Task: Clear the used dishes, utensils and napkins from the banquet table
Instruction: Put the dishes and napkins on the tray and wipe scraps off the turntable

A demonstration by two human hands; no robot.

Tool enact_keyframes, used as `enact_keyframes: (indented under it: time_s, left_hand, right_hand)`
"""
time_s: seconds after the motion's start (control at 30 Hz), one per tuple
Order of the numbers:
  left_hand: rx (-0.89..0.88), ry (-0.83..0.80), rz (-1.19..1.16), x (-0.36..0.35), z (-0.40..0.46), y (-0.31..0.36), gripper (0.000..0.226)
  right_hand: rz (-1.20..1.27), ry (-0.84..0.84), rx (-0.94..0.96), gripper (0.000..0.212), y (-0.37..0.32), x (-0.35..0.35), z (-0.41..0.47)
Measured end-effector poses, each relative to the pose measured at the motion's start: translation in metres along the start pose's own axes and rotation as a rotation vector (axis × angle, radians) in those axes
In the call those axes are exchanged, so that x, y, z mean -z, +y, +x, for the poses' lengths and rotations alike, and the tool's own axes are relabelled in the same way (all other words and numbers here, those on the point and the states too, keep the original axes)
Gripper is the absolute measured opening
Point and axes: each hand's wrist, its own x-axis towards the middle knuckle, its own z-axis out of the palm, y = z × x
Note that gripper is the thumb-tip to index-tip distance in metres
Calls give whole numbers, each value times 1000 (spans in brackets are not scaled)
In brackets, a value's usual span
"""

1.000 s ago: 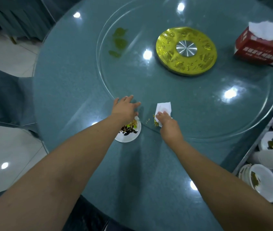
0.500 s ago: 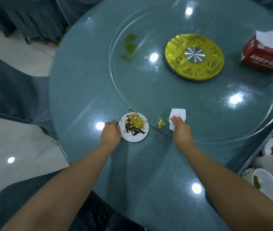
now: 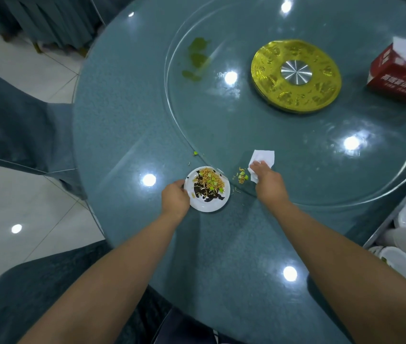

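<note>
A small white plate [image 3: 210, 206] with dark and yellow-green food scraps sits on the round teal table [image 3: 122, 135], just outside the glass turntable's rim. My left hand [image 3: 175, 199] grips the plate's left edge. My right hand [image 3: 266, 177] presses a white napkin [image 3: 264, 157] onto the glass turntable [image 3: 321, 170], beside a little heap of green and yellow food scraps [image 3: 241, 177]. More crumbs lie between the plate and the napkin.
A gold disc [image 3: 296, 78] marks the turntable's centre. A red tissue box [image 3: 402, 73] stands at far right. Green smears [image 3: 197, 58] stain the glass. A metal tray [image 3: 383, 227] of used white dishes and cups sits at right. Covered chairs [image 3: 16, 130] stand at left.
My left hand has moved from over the plate to its left edge and taken hold of it. My right hand with the napkin has slid slightly right, leaving the scrap heap exposed.
</note>
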Motion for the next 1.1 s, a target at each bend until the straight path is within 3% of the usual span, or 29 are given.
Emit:
enact_keyframes:
  time_s: [0.33,0.7,0.93,1.1]
  left_hand:
    - [6,-39,-17,-12,-14,8,30]
    - [7,-91,-6,-11,-13,17,33]
    - [31,-97,9,-3,-8,12,37]
    - [48,-86,29,3,-2,1,40]
  right_hand:
    - [-75,-115,132,66,-17,2,-4]
    - [-17,-326,418,67,-45,-14,-22]
    - [146,38,327,63,-32,6,-16]
    - [30,29,202,62,-13,9,13]
